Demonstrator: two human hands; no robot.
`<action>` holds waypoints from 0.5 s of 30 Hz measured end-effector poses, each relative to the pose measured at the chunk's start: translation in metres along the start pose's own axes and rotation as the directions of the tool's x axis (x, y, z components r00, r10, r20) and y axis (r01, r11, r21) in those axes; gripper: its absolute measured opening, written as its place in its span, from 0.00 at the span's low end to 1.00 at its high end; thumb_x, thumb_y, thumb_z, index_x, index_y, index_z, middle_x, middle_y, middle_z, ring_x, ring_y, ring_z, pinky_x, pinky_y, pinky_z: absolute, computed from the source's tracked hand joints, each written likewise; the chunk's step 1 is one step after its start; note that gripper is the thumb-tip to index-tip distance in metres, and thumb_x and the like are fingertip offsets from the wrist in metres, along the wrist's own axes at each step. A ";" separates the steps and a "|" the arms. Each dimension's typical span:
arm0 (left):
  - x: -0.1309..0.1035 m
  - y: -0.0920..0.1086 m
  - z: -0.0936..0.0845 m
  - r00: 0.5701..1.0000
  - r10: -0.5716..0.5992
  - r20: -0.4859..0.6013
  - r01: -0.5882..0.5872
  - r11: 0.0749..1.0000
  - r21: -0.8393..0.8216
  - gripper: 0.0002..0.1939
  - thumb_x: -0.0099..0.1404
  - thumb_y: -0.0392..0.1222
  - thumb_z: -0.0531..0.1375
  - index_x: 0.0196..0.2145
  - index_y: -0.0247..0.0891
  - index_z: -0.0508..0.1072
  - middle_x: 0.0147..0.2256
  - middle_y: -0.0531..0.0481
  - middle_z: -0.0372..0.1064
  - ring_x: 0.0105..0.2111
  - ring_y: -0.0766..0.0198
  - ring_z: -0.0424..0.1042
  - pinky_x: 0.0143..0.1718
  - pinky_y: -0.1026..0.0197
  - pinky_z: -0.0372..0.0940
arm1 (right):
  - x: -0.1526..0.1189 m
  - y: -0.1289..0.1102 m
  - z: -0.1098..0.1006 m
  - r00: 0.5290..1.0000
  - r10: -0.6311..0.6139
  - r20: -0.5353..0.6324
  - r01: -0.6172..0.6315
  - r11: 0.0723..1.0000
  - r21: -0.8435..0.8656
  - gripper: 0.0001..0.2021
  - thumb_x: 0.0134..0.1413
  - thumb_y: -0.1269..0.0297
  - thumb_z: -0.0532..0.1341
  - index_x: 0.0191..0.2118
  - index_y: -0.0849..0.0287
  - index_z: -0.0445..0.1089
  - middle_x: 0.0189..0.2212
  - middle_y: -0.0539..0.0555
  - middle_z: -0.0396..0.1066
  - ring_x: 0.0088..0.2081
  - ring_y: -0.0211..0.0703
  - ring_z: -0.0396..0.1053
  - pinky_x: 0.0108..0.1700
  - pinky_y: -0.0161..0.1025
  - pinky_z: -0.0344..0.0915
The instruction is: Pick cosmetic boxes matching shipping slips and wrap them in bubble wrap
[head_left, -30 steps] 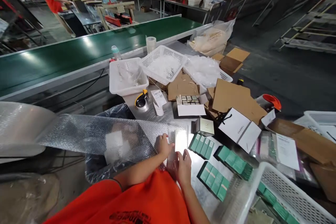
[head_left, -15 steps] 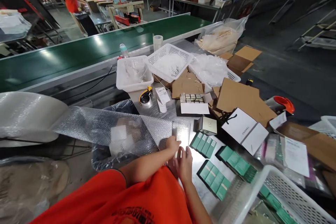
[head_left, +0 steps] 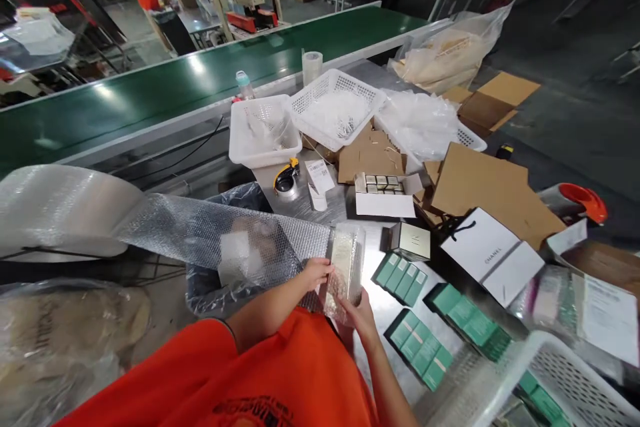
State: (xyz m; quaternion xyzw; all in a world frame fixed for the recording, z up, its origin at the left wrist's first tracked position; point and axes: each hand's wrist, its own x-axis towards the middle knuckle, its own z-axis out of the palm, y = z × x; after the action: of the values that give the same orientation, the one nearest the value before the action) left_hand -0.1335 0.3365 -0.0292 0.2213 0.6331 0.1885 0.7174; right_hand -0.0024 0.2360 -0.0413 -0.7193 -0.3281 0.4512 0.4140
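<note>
A strip of bubble wrap (head_left: 200, 230) runs from the big roll (head_left: 75, 207) at the left to a pale gold box (head_left: 344, 250), which lies on the steel table inside the wrap. My left hand (head_left: 317, 272) grips the wrap along the box's left edge. At the lower right of the box, my right hand (head_left: 361, 312) has its thumb and fingers on the wrapped end. Green boxes (head_left: 400, 278) lie in rows to the right, near another gold box (head_left: 414, 241).
White baskets (head_left: 265, 130), a tape dispenser (head_left: 287, 179) and cardboard (head_left: 373, 153) lie farther back. A white paper bag (head_left: 493, 257) is at the right. A lined bin (head_left: 200, 287) stands below the strip, and a green conveyor (head_left: 225, 63) crosses behind.
The view has shifted down and slightly left. The pale gold box now shows more clearly under the wrap, and my right hand has moved to its lower right side.
</note>
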 end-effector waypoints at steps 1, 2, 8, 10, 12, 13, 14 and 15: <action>0.000 -0.002 -0.005 1.000 -0.007 0.007 0.007 1.000 -0.024 0.18 0.66 0.45 0.58 0.51 0.36 0.68 0.49 0.43 0.68 0.44 0.58 0.71 0.44 0.49 0.70 | -0.001 -0.004 0.006 1.000 0.015 0.010 -0.014 1.000 -0.004 0.30 0.32 0.49 0.68 0.43 0.59 0.64 0.37 0.56 0.74 0.38 0.53 0.73 0.40 0.46 0.71; 0.000 -0.004 -0.009 1.000 -0.009 0.009 0.010 0.999 -0.047 0.18 0.66 0.45 0.58 0.51 0.36 0.68 0.49 0.43 0.68 0.44 0.58 0.71 0.43 0.50 0.70 | -0.003 -0.008 0.012 0.999 0.031 0.013 -0.031 0.999 -0.014 0.30 0.32 0.51 0.69 0.43 0.59 0.63 0.37 0.56 0.74 0.38 0.53 0.73 0.39 0.45 0.71; 0.000 -0.018 -0.006 0.999 0.028 -0.021 -0.031 0.987 -0.158 0.17 0.66 0.45 0.58 0.51 0.36 0.68 0.48 0.44 0.69 0.43 0.59 0.72 0.42 0.51 0.70 | -0.008 -0.021 0.019 0.995 0.098 -0.005 -0.098 0.991 -0.093 0.30 0.32 0.52 0.69 0.44 0.57 0.61 0.38 0.58 0.73 0.38 0.53 0.73 0.39 0.45 0.71; 0.000 -0.020 -0.002 0.999 0.035 -0.012 -0.037 0.984 -0.172 0.17 0.66 0.45 0.58 0.50 0.36 0.69 0.48 0.44 0.69 0.42 0.59 0.72 0.42 0.51 0.71 | -0.006 -0.019 0.013 0.994 0.109 0.006 -0.108 0.989 -0.099 0.30 0.32 0.52 0.68 0.44 0.57 0.61 0.38 0.57 0.74 0.38 0.53 0.73 0.40 0.46 0.71; 0.001 -0.021 0.000 0.999 0.035 0.003 -0.034 0.985 -0.170 0.16 0.66 0.45 0.58 0.50 0.35 0.69 0.47 0.44 0.69 0.42 0.59 0.72 0.42 0.51 0.70 | -0.003 -0.016 0.007 0.994 0.111 0.019 -0.109 0.989 -0.101 0.29 0.32 0.51 0.67 0.43 0.57 0.61 0.38 0.56 0.74 0.39 0.52 0.73 0.42 0.46 0.71; 0.001 -0.021 0.001 0.999 0.035 0.009 -0.033 0.986 -0.165 0.16 0.66 0.45 0.59 0.50 0.36 0.69 0.48 0.44 0.69 0.43 0.59 0.72 0.42 0.51 0.70 | -0.002 -0.015 0.005 0.994 0.108 0.026 -0.105 0.989 -0.102 0.29 0.33 0.50 0.67 0.43 0.57 0.61 0.38 0.56 0.74 0.40 0.52 0.73 0.42 0.46 0.71; 0.002 -0.020 0.002 0.999 0.033 0.014 -0.031 0.987 -0.158 0.17 0.66 0.45 0.59 0.50 0.36 0.69 0.48 0.44 0.69 0.43 0.58 0.72 0.43 0.50 0.70 | -0.002 -0.013 0.004 0.994 0.101 0.032 -0.098 0.990 -0.104 0.29 0.33 0.50 0.66 0.43 0.57 0.62 0.38 0.56 0.74 0.40 0.52 0.73 0.43 0.46 0.71; 0.003 -0.020 0.002 0.999 0.032 0.017 -0.029 0.988 -0.149 0.17 0.66 0.45 0.59 0.50 0.36 0.69 0.48 0.44 0.69 0.44 0.58 0.71 0.43 0.50 0.70 | -0.001 -0.011 0.003 0.995 0.093 0.035 -0.088 0.990 -0.107 0.29 0.34 0.49 0.66 0.44 0.58 0.62 0.39 0.56 0.74 0.41 0.52 0.73 0.44 0.46 0.71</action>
State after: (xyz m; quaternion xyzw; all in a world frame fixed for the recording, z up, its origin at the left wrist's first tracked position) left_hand -0.1315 0.3211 -0.0422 0.1785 0.6068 0.2439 0.7351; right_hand -0.0065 0.2410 -0.0320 -0.7451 -0.3268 0.4659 0.3478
